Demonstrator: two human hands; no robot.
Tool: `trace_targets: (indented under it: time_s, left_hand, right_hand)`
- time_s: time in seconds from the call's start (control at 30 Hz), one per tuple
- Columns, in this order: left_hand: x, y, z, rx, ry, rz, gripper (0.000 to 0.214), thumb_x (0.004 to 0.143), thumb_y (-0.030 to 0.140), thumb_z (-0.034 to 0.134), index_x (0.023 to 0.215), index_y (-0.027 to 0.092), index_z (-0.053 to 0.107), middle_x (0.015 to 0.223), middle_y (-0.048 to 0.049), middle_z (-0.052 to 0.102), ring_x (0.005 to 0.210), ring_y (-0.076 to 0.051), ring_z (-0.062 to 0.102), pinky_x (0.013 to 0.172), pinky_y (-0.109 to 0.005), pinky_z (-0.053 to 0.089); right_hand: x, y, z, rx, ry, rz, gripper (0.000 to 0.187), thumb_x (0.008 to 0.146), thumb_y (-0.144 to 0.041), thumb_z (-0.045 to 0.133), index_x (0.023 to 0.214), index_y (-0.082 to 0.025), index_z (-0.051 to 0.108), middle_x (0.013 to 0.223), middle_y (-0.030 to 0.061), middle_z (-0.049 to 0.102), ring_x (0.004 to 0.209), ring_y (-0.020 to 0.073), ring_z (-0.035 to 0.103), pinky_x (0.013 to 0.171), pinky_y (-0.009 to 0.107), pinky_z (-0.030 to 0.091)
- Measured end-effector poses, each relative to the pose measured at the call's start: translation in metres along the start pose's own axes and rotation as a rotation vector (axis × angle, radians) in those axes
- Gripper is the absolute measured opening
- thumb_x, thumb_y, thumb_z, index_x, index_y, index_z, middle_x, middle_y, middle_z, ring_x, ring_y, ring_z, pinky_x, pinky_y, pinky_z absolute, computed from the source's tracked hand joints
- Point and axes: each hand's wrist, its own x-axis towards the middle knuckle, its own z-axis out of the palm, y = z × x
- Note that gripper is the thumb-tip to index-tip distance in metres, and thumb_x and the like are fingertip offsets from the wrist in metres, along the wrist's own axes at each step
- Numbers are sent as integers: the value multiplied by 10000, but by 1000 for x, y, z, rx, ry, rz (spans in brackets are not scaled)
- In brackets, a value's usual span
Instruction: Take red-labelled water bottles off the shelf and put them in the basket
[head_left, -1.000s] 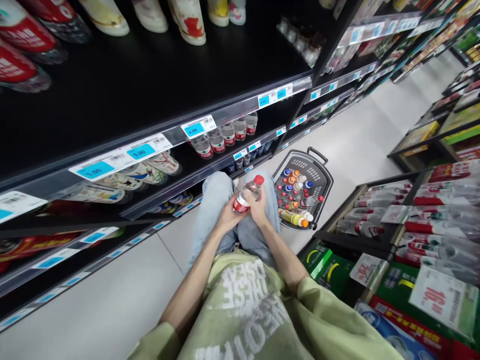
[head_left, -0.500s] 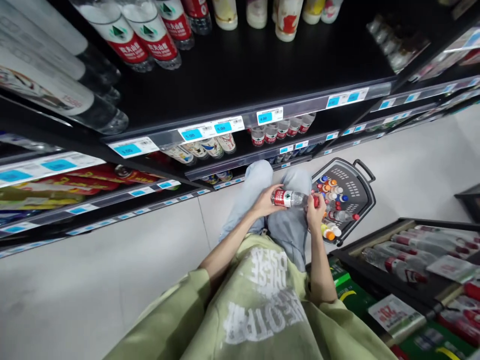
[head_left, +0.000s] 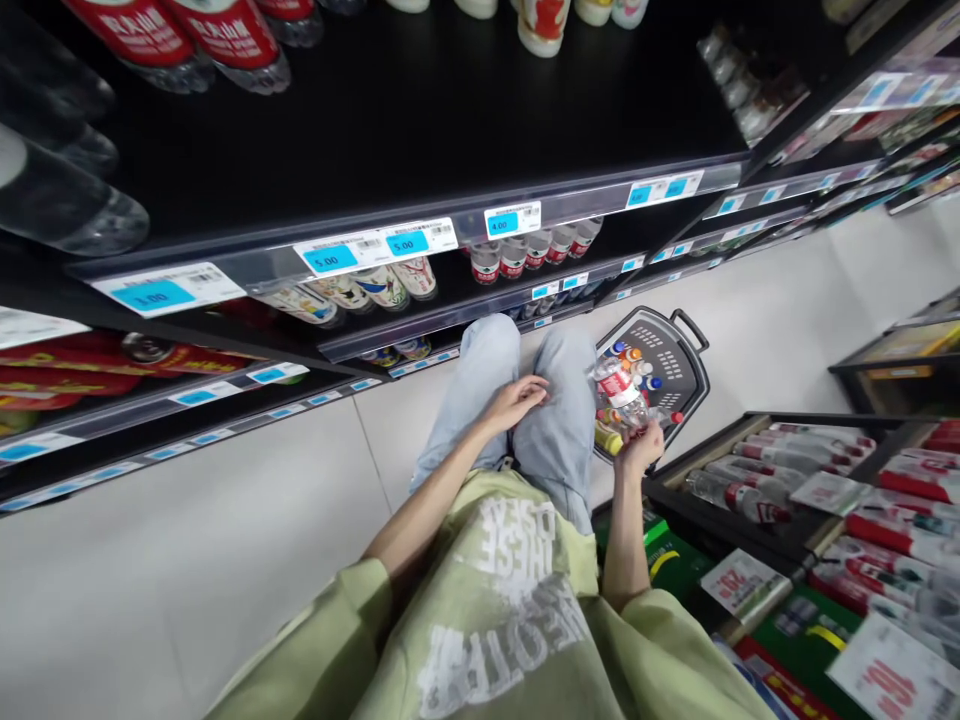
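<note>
A clear water bottle with a red and white label (head_left: 619, 386) is in my right hand (head_left: 641, 447), which grips it at its cap end. It is tilted over the grey shopping basket (head_left: 703, 385), hiding part of what lies inside. Several small bottles with orange, blue and white caps (head_left: 634, 358) and a yellow bottle (head_left: 608, 438) lie in the basket. My left hand (head_left: 516, 402) is empty, its fingers stretched out above my knees.
Black shelves (head_left: 420, 130) with price tags run along the front, with red-label bottles (head_left: 536, 248) on a lower level. To the right stands a display rack (head_left: 750, 430) of bottles, near green cartons (head_left: 660, 550). Pale floor tiles (head_left: 247, 560) lie to the left.
My left hand has let go of the water bottle. My right hand has carried the bottle rightward from in front of my knees to over the basket. The view has shifted.
</note>
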Motion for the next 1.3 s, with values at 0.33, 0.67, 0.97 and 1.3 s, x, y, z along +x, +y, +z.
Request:
trace_targets:
  time_s: [0.33,0.67,0.97,1.3]
  left_hand:
    - [16,-4,11,223,102,14,126,868,348,695,922,240,658,703,28,640,680,-178,585,684,-300,433]
    - [15,0,16,269,163,-31,73,865,301,648,877,242,607,738,23,621,738,-188,591,731,-311,431]
    - [16,-2,19,325,224,-63,54,864,253,592,864,246,539,724,33,544,727,-189,543,724,-311,405]
    - [16,-3,22,387,263,-103,76,887,280,564,860,253,498,727,24,533,725,-200,534,714,-321,410]
  right_hand:
    - [61,17,-91,-618,111,-131,491,851,-761,472,764,-280,515,780,128,707,792,304,652,888,470,536]
    - [96,37,-85,-868,-288,-253,732,900,-778,437,1019,-138,772,870,219,802,787,317,713,813,411,511]
    - [185,10,-74,-1004,-274,-272,511,986,-531,552,1178,-111,772,1006,233,812,891,308,706,866,392,489]
    - [279,31,-67,-1266,-384,-187,415,934,-339,685,1294,-164,797,1153,222,790,978,282,690,838,376,464]
